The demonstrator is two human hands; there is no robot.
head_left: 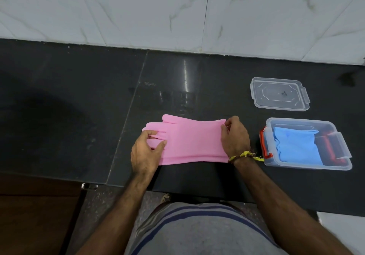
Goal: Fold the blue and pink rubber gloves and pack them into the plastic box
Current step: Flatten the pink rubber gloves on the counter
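Observation:
The pink rubber gloves [192, 140] lie flat and stacked on the dark counter, fingers pointing left, cuffs to the right. My left hand [145, 151] pinches the glove fingers at the left end. My right hand [235, 136] grips the cuff edge at the right end. To the right stands the clear plastic box [308, 167] with red clips, and the folded blue gloves [296, 145] lie inside it.
The box's clear lid [279, 94] lies flat on the counter behind the box. A white marble wall [177, 14] rises at the counter's back. The counter's front edge runs just below the pink gloves, with a wooden surface [35, 205] lower left.

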